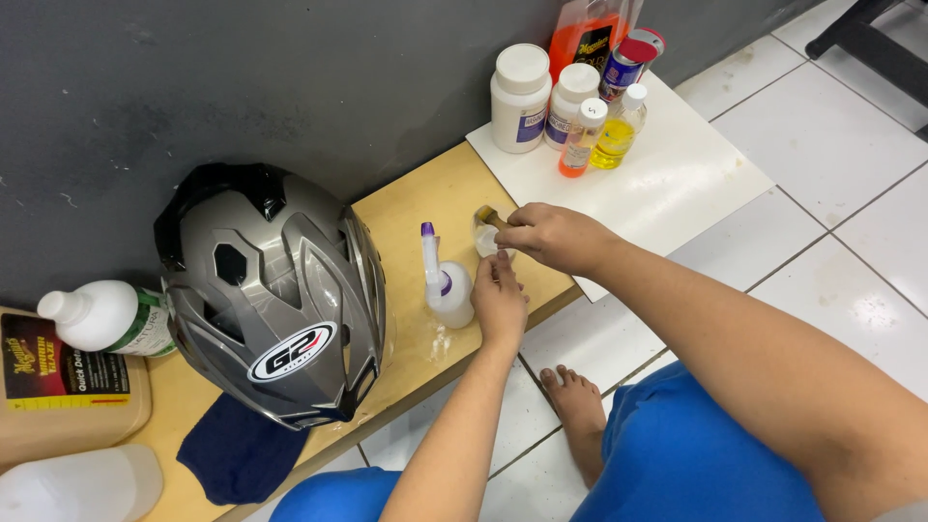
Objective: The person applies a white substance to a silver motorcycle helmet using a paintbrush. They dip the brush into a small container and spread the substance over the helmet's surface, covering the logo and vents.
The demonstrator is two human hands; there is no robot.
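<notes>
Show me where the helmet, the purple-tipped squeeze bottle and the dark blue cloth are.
grey helmet [280,290], head view, on its top shell.
purple-tipped squeeze bottle [450,290], head view, on its white body.
dark blue cloth [232,454], head view, on the part showing below the helmet.

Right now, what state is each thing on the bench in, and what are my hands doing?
Helmet: resting on the bench, shell up.
Squeeze bottle: upright, purple nozzle capped.
Small clear cup: upright, steadied by left hand.
Brush: gripped by right hand, tip at the cup.
White jars: lids on.
Blue cloth: crumpled under the helmet.
</notes>
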